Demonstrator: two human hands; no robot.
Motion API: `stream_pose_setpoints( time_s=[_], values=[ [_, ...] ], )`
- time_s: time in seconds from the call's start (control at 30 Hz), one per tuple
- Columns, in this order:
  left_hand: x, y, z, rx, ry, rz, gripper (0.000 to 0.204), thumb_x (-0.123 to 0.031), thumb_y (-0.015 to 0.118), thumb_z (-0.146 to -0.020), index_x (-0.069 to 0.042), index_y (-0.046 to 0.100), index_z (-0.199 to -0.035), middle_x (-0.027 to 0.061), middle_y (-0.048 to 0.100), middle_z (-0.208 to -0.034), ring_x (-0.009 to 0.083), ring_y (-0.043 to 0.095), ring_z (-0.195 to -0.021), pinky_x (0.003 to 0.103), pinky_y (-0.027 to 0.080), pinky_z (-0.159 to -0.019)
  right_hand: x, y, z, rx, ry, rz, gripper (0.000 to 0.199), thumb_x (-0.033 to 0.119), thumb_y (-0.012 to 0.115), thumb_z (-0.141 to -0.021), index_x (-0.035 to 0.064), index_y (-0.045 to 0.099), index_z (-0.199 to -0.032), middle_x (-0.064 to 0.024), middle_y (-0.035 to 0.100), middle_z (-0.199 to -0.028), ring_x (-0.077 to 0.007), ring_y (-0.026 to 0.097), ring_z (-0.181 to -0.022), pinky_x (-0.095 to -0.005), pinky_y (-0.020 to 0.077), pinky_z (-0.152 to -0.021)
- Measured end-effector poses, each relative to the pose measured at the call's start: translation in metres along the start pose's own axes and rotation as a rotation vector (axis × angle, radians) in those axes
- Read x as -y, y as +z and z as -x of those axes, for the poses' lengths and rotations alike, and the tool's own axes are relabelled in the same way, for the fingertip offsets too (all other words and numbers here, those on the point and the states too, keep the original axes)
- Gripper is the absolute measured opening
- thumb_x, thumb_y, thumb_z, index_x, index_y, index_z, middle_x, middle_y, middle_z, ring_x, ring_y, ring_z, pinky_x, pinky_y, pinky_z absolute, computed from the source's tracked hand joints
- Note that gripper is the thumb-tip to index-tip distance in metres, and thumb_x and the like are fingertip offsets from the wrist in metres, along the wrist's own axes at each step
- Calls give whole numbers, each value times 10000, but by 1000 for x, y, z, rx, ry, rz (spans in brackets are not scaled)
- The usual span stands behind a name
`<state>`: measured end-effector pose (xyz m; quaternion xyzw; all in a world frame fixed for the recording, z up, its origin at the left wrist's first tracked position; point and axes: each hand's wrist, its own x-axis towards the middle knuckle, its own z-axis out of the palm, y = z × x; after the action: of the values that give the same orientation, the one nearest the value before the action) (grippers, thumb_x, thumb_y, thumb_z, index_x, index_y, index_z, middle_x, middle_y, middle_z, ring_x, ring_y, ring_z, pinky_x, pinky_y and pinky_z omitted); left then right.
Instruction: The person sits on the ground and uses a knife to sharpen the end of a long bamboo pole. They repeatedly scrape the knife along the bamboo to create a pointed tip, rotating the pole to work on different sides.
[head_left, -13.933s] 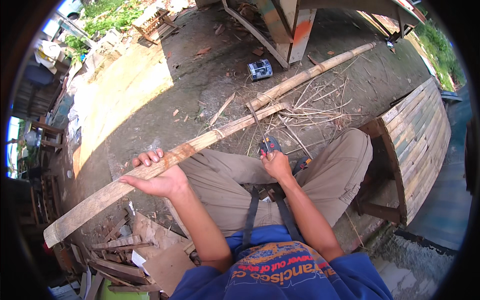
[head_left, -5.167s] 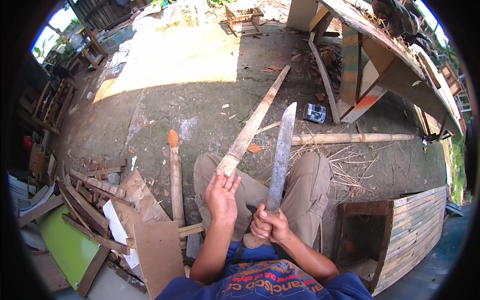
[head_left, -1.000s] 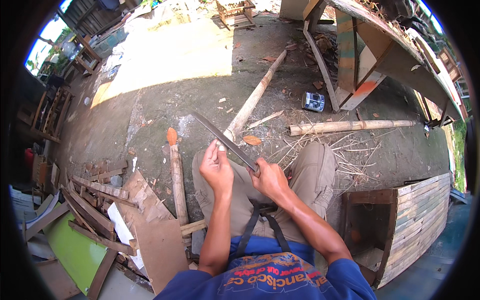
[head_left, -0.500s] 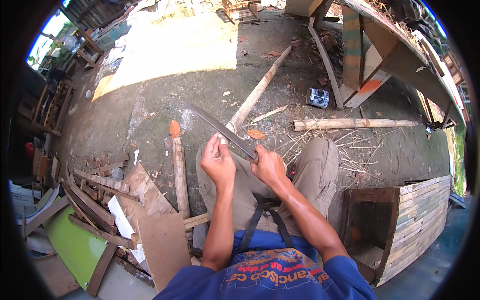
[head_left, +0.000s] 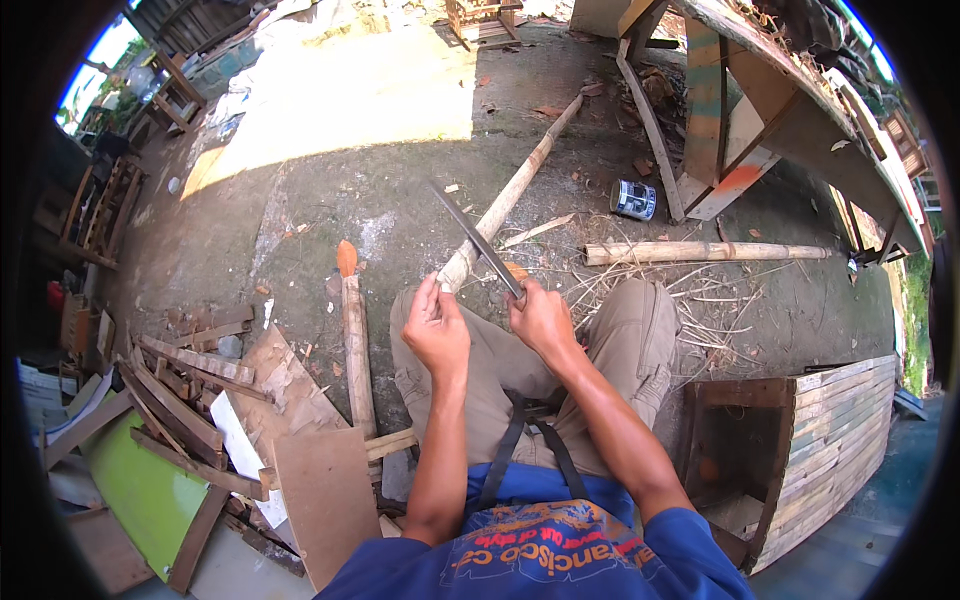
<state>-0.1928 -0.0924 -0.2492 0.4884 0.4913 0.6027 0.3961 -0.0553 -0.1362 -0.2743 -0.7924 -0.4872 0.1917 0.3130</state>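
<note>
Your left hand (head_left: pixel 440 338) pinches the near end of the pale bamboo piece (head_left: pixel 520 178), which runs from between your knees toward the far right over the floor (head_left: pixel 310 215), while your right hand (head_left: pixel 542 320) is closed around the handle end of the long knife (head_left: pixel 473 233). For controlled strokes, you would do best to steady the bamboo and keep the blade angle shallow. Compared with half a second ago, the blade crosses farther up the bamboo, away from your left fingertips.
</note>
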Motion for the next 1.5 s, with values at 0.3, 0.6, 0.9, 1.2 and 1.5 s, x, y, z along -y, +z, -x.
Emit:
stream_pose_setpoints(
  time_s=[0.3, 0.6, 0.9, 1.2, 1.5],
  values=[
    [6, 1, 10, 33, 20, -4, 305, 59, 587, -911, 119, 608, -1209, 244, 694, -1096, 229, 689, -1013, 296, 548, -863, -12, -3, 15, 52, -54, -31, 263, 241, 703, -863, 1, 597, -891, -226, 655, -676, -442, 655, -697, -501, 535, -669],
    [15, -3, 2, 4, -188, 131, 316, 45, 623, -896, 132, 594, -1199, 198, 698, -1062, 175, 687, -914, 274, 567, -766, -7, -3, 33, 131, -81, 24, 236, 215, 692, -851, 15, 597, -930, -241, 655, -705, -449, 656, -720, -527, 531, -668],
    [15, 0, -11, -55, -270, 155, 310, 53, 635, -878, 150, 602, -1172, 207, 698, -1049, 176, 681, -879, 258, 548, -736, -8, -5, 18, 139, -66, 91, 248, 170, 654, -819, -13, 581, -970, -278, 658, -730, -472, 661, -737, -556, 531, -705],
    [18, -6, -15, -77, -307, 165, 315, 46, 641, -875, 150, 600, -1170, 210, 697, -1051, 191, 692, -892, 273, 563, -729, -22, -3, 23, 152, -230, 135, 266, 205, 686, -852, -9, 594, -979, -245, 666, -710, -437, 672, -723, -524, 538, -670],
    [19, -11, -19, -117, -515, 300, 327, 32, 648, -878, 145, 581, -1178, 213, 677, -1040, 241, 692, -897, 328, 601, -763, -28, 7, 26, 190, -149, 146, 255, 203, 683, -830, 0, 578, -941, -248, 670, -733, -454, 669, -755, -546, 535, -714]
  ],
)
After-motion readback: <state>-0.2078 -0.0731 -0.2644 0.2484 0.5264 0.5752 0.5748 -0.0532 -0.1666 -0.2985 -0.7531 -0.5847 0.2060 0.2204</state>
